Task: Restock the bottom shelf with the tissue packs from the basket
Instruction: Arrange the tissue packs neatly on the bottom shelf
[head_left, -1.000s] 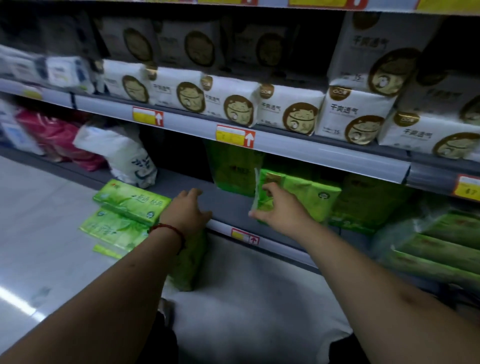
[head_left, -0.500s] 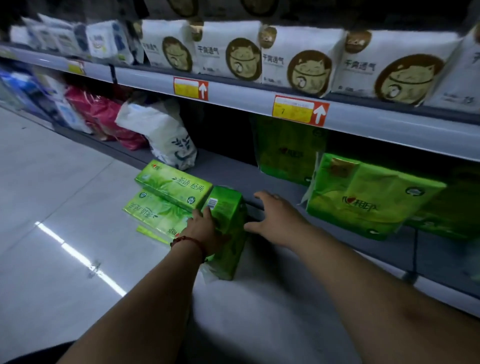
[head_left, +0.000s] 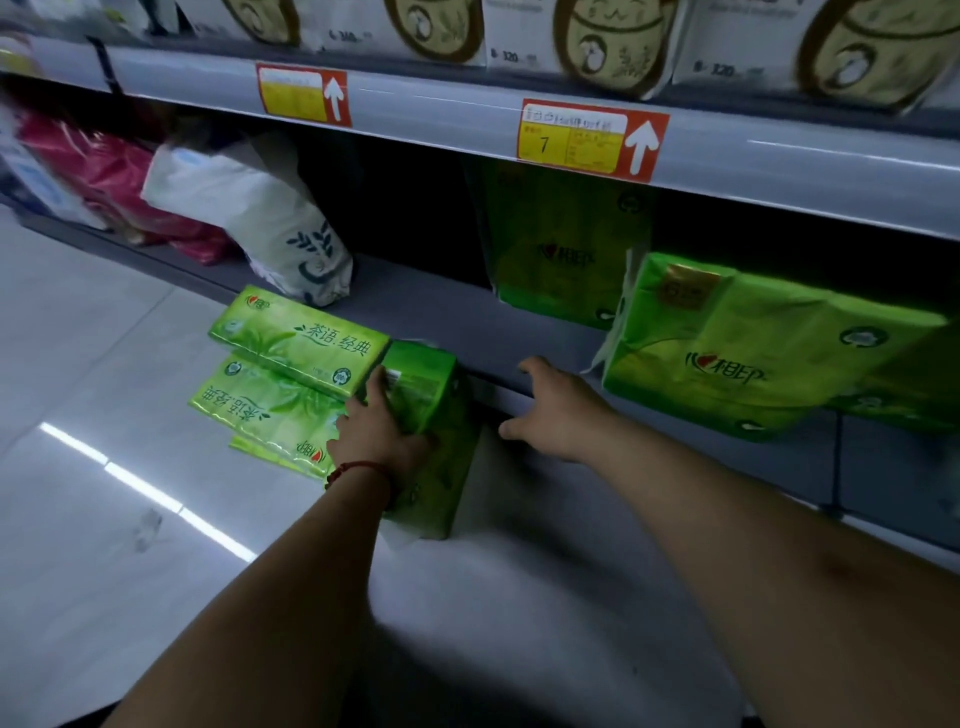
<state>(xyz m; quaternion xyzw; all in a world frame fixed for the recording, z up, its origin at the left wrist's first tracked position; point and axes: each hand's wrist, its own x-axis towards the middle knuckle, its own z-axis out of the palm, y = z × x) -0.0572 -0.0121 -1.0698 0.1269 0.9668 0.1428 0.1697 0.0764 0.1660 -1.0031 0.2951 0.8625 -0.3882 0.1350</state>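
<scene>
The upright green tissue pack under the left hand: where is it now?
Head view, centre-left: the upright green pack stands just in front of the bottom shelf edge, gripped by the left hand, with flat green packs stacked at its left.

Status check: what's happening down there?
Left hand grips upright green tissue pack. Right hand open by bottom shelf. Flat packs stacked beside, not blocking.

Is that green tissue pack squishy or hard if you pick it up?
Probably squishy: the green tissue pack is wrapped in soft film. The left hand grips it alone, so it is likely light. Its glossy wrap may be slippery, and standing on end, it might tip.
</scene>
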